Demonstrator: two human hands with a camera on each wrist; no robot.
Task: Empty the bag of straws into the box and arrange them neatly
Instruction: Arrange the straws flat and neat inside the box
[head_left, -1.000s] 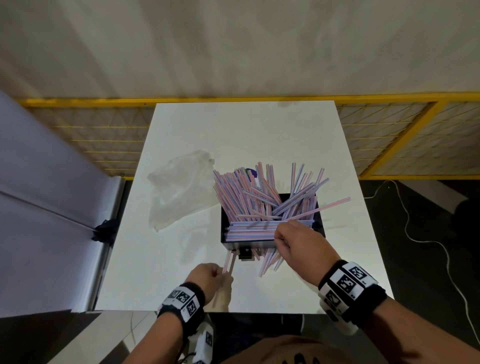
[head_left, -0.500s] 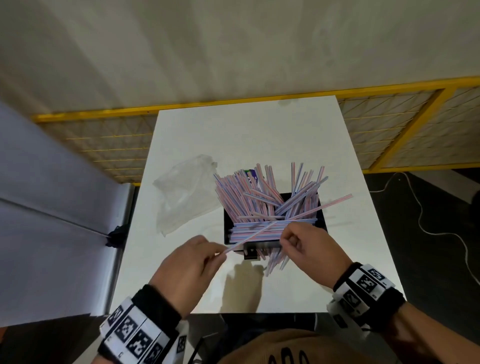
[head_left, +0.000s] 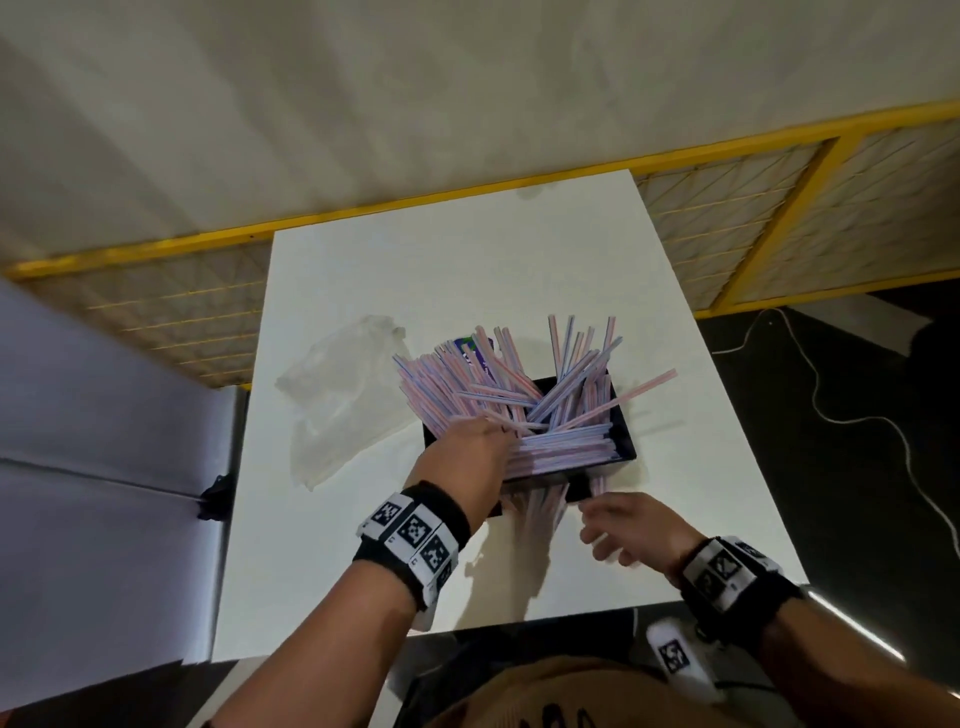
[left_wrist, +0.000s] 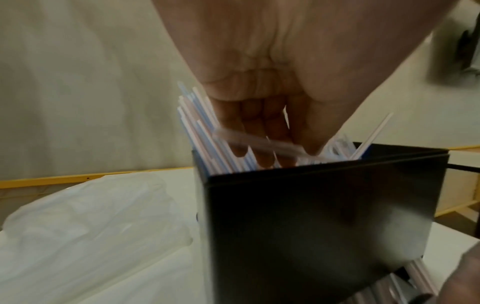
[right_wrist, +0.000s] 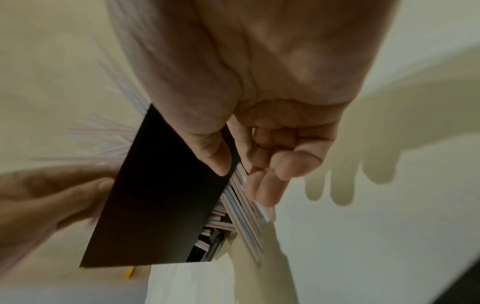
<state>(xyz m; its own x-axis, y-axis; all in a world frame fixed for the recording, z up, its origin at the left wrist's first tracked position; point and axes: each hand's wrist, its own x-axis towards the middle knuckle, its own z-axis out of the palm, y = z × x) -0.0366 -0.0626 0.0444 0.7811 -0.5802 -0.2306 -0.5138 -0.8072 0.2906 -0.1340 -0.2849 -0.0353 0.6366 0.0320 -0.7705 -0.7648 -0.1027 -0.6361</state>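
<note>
On the white counter (head_left: 467, 270), the left hand (head_left: 467, 452) pinches one thin pink-and-blue striped straw (left_wrist: 259, 144) among the pink-and-blue straws (head_left: 519, 395) over the black rectangular box (head_left: 626, 436). The right hand (head_left: 631, 530) hovers loosely curled (holding nothing) beside spilled straws. The crumpled clear plastic bag (head_left: 337, 395) lies left of the box.

White table (head_left: 467, 270) bearing a black box (head_left: 626, 431) right of centre toward the near edge, a crumpled clear plastic bag (head_left: 337, 405) just left of it, and loose straws (head_left: 540, 512) against the box's near side.
</note>
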